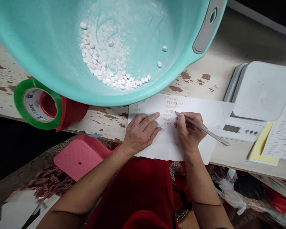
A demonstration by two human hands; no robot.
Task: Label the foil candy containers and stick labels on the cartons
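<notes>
A white sheet of paper [166,143] with several handwritten orange lines lies near the table's front edge. My left hand [142,132] rests on its left part, fingers apart and holding nothing. In my right hand [190,128] is a clear pen [209,133], its tip on the paper beside the written lines. Beyond the paper stands a large turquoise basin [143,31] that holds many small pale tablets [97,66], most of them gathered along its near left side, with white powder on the bottom.
A green tape roll [21,95] and a red tape roll [72,111] sit at the left. At the right are a white scale [262,92], a printed sheet [282,133] and a yellow paper [258,151]. Below the table edge is a pink stool [78,156].
</notes>
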